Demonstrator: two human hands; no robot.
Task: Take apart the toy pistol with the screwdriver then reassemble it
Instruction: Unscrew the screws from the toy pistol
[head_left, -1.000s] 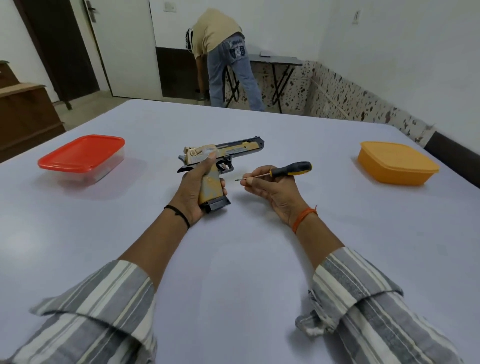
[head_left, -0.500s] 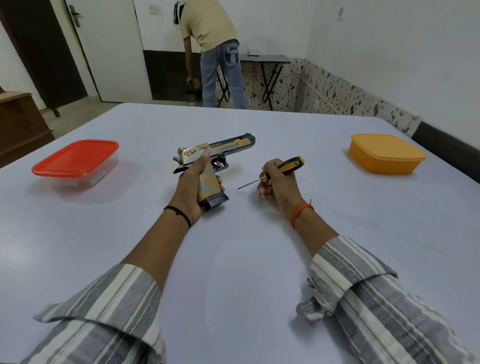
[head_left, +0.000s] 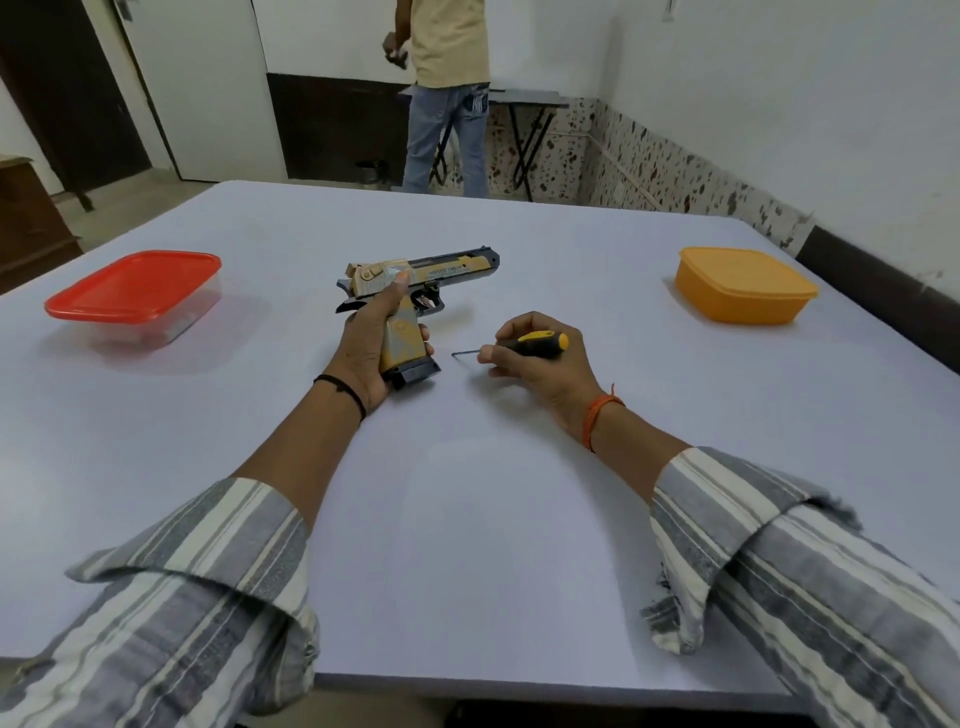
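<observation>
A wide pale table (head_left: 467, 519) fills the room's middle. Beyond its far edge a person (head_left: 449, 93) in jeans and a tan shirt stands by a folding table (head_left: 524, 104). On the right of the pale top sits an orange tub (head_left: 745, 286) with its lid on; on the left sits a clear box with a red lid (head_left: 134, 291).

Between them, near the middle, the pistol (head_left: 415, 291) stands with its magazine base on the table, barrel pointing right. The left hand (head_left: 371, 348) is wrapped round its grip, thumb up along the slide.

Just beside it, the right hand (head_left: 540, 364) grasps the screwdriver (head_left: 524, 345) by its black-and-yellow handle, knuckles near the table, thin shaft pointing left toward the pistol, apart from it.
</observation>
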